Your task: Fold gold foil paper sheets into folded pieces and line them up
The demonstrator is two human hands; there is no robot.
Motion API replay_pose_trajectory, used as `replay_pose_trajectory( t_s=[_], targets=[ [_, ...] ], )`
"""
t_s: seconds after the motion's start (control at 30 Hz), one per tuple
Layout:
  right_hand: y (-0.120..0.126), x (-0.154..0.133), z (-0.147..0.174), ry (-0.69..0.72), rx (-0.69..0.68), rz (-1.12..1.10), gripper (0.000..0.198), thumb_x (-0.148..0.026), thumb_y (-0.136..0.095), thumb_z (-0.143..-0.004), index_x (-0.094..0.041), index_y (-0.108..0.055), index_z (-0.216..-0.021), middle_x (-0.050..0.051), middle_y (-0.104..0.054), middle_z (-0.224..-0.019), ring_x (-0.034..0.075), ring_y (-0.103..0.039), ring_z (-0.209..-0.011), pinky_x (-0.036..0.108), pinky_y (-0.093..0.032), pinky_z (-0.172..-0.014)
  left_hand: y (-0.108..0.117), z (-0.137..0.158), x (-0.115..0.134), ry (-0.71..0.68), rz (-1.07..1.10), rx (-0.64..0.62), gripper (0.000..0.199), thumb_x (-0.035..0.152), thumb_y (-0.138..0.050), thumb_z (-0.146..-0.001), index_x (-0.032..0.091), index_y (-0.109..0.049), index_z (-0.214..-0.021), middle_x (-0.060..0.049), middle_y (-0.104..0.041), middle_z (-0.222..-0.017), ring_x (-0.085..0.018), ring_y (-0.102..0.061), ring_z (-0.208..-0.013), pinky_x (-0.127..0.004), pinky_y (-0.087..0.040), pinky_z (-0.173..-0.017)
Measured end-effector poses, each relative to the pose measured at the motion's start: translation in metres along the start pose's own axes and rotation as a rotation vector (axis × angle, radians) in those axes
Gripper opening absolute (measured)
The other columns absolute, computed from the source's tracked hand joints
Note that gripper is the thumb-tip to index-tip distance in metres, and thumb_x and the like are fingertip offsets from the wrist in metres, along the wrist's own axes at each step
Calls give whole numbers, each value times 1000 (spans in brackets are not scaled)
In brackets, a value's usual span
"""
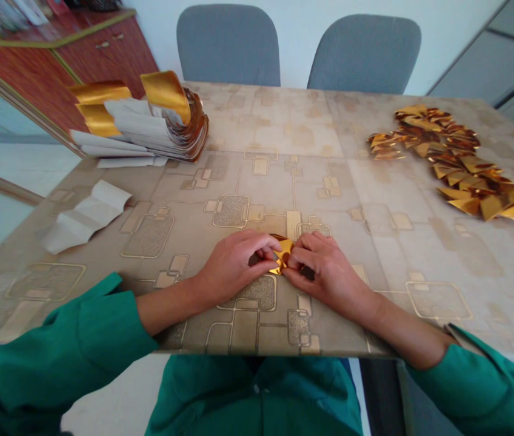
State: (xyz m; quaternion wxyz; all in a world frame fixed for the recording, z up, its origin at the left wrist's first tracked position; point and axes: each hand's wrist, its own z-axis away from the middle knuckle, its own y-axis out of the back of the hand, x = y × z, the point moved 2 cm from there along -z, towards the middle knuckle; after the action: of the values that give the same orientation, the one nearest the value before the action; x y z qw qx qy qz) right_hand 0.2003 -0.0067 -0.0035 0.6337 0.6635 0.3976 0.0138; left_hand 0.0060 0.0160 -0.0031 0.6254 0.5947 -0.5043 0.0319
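Note:
Near the front edge of the table, a small folded piece of gold foil paper [283, 254] is between my two hands. My left hand [243, 261] pinches its left side with thumb and fingertips. From the other side, my right hand [323, 263] grips it, fingers curled and thumb below. Parts of the paper are hidden behind my fingers, so its full shape does not show.
A stack of gold and white paper sheets [161, 124] stands at the back left. One creased whitish sheet [91, 215] lies in front of it. Linked folded gold pieces [457, 154] lie at the right. Two grey chairs [228, 45] stand behind the patterned table [284, 181].

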Motion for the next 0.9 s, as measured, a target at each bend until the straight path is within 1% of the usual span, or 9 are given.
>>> replay_pose_trajectory(
  t_s=[0.1, 0.17, 0.4, 0.53, 0.63, 0.9],
  targets=[
    [0, 0, 1, -7, -7, -14, 19, -24, -63, -89, -19, -58, -72, 3, -56, -83, 18, -48, -82, 31, -30, -73, 1, 0, 2, -36, -28, -19, 13, 32, -66, -92, 19, -65, -93, 0, -67, -83, -16, -60, -78, -27, -43, -71],
    [2, 0, 1, -8, -26, -23, 17, -26, -62, -90, -20, -58, -75, 4, -56, -85, 19, -48, -84, 32, -31, -74, 0, 0, 2, -70, -66, -35, 16, 34, -65, -93, 18, -65, -90, -1, -66, -84, -17, -58, -79, -28, -42, -71],
    [3, -1, 2, -7, -60, -32, 21, -31, -56, -95, -20, -59, -78, 5, -55, -87, 20, -47, -87, 33, -30, -75, -4, -1, 0, -93, -116, -60, 13, 31, -69, -91, 19, -63, -91, -1, -65, -87, -18, -56, -81, -28, -40, -73],
    [-3, 1, 0, -43, -17, 10, 20, -25, -59, -91, -19, -55, -73, 3, -55, -82, 19, -47, -82, 33, -29, -73, -3, -1, 1, -82, -113, -53, 15, 32, -67, -92, 18, -61, -90, 0, -64, -83, -17, -55, -79, -28, -40, -72],
    [-6, 1, 0, -43, -9, 35, 17, -22, -60, -88, -20, -53, -72, 3, -55, -81, 19, -46, -82, 33, -28, -73, -3, -1, 1, -83, -121, -53, 17, 35, -63, -94, 18, -61, -88, 0, -63, -82, -18, -55, -79, -28, -40, -72],
    [-4, -2, 1, -36, -22, 83, 13, -23, -58, -88, -20, -52, -76, 4, -56, -84, 20, -46, -82, 33, -29, -74, -3, -2, 0, -143, -151, -92, 14, 28, -61, -97, 19, -66, -88, -3, -66, -89, -18, -57, -85, -30, -41, -76]
  ],
)
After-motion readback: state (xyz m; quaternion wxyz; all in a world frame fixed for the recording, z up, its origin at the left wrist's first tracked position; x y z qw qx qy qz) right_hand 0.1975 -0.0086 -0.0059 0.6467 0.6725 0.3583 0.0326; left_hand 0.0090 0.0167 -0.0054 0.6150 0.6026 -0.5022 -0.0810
